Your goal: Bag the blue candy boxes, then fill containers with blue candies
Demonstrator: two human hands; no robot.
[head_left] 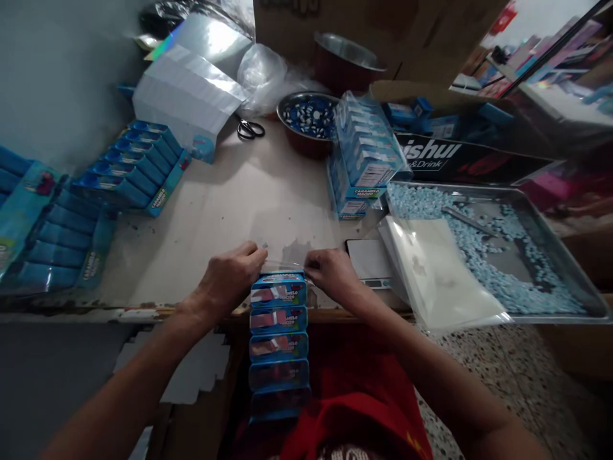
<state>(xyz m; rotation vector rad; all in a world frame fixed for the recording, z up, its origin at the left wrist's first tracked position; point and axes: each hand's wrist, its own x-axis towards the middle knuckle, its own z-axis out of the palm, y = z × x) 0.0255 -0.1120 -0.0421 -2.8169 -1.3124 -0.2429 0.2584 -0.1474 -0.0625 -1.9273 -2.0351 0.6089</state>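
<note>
A row of several blue candy boxes [279, 348] in clear plastic runs from the table's front edge down toward my lap. My left hand [238, 268] pinches the clear wrap [282, 265] at the far left corner of the row. At the far right corner, my right hand [330, 271] has its fingers closed on the same wrap. The film stretches between both hands, just beyond the end box.
Display boxes [138, 166] stand at left, wrapped stacks [366, 156] at centre right. Behind are scissors [250, 130] and a bowl of candies [311, 115]. A scale [368, 260], plastic bags [435, 275] and a metal tray of light-blue pieces [507, 246] lie right.
</note>
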